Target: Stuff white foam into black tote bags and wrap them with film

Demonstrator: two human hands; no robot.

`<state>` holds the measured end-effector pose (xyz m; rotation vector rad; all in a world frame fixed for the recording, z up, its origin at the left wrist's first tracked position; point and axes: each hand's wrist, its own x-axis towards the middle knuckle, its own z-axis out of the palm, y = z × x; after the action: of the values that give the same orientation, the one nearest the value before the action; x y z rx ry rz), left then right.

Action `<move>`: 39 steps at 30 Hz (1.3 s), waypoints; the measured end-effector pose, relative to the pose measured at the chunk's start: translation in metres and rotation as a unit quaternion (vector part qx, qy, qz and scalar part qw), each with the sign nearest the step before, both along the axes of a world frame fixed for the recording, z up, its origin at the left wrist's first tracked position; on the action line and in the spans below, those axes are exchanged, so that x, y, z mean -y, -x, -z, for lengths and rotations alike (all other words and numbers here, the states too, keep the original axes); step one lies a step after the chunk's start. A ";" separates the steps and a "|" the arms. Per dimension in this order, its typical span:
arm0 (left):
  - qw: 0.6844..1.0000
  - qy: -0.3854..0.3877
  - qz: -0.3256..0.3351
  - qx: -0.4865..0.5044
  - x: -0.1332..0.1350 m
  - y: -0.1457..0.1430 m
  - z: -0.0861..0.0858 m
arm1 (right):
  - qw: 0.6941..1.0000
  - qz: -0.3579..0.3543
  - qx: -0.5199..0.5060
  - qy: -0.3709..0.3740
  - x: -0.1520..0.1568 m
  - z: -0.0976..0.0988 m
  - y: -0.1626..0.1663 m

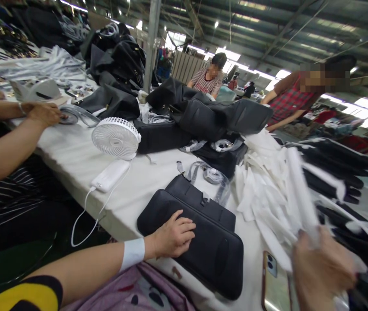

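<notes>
My left hand (172,236) rests flat on a black padded bag (200,235) lying on the white table (74,155), fingers loosely spread over its near end. My right hand (323,270) is blurred at the lower right; it grips a long white strip (300,194) that rises from the fingers. Beside it lies a loose heap of white strips (264,190). A phone (273,283) lies face down just left of the right hand.
A small white fan (115,138) and a white power bank (110,176) with a cable sit to the left. Black bags (203,116) pile up across the table's middle. A co-worker's hand (43,113) works at the left; two people stand across the table.
</notes>
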<state>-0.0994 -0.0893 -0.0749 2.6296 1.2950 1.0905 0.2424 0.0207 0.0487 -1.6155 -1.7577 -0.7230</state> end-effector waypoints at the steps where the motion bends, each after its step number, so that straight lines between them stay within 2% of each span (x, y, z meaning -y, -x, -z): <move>1: 1.000 0.000 0.002 0.000 0.000 0.000 0.000 | 1.000 -0.016 -0.007 0.021 -0.003 0.016 0.026; 3: 1.000 0.003 0.006 -0.004 -0.001 0.000 0.000 | 0.985 -0.132 -0.020 0.107 -0.005 0.046 0.078; 5: 1.000 0.009 0.006 -0.006 -0.002 0.000 0.001 | 0.948 -0.245 0.009 0.204 -0.003 0.072 0.121; 6: 1.000 0.013 0.005 -0.005 -0.003 -0.001 0.002 | 0.935 -0.275 0.026 0.222 -0.003 0.081 0.135; 9: 1.000 0.016 -0.011 0.019 -0.005 -0.002 0.005 | 0.898 -0.349 0.045 0.265 -0.007 0.092 0.145; 12: 0.996 0.000 -0.058 0.061 -0.009 -0.003 0.004 | 0.863 -0.402 0.028 0.304 -0.020 0.086 0.125; 14: 0.992 -0.005 -0.101 0.072 -0.014 0.000 -0.004 | 0.856 -0.409 0.013 0.318 -0.026 0.080 0.110; 17: 0.987 0.022 -0.153 0.038 -0.031 0.015 -0.025 | 0.861 -0.392 0.002 0.324 -0.023 0.076 0.099; 20: 0.974 0.142 -0.177 -0.007 -0.057 0.048 -0.050 | 0.879 -0.367 0.001 0.306 -0.012 0.080 0.100; 23: 0.946 0.288 -0.148 -0.016 -0.082 0.093 -0.063 | 0.895 -0.350 -0.002 0.277 -0.005 0.086 0.103; 26: 0.936 0.343 -0.081 -0.015 -0.096 0.133 -0.062 | 0.902 -0.347 -0.009 0.258 -0.002 0.089 0.104; 30: 0.923 0.384 -0.027 -0.010 -0.096 0.163 -0.055 | 0.904 -0.343 -0.014 0.256 0.000 0.088 0.103; 35: 0.924 0.378 -0.057 -0.003 -0.095 0.177 -0.061 | 0.900 -0.341 0.000 0.273 0.001 0.088 0.102; 39: 0.925 0.364 -0.105 -0.034 -0.093 0.175 -0.059 | 0.905 -0.341 0.013 0.253 -0.001 0.091 0.100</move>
<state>-0.2743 0.0035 -0.0160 2.0114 1.6199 0.3907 0.1427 0.0220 -0.0421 -1.1224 -2.4579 0.0568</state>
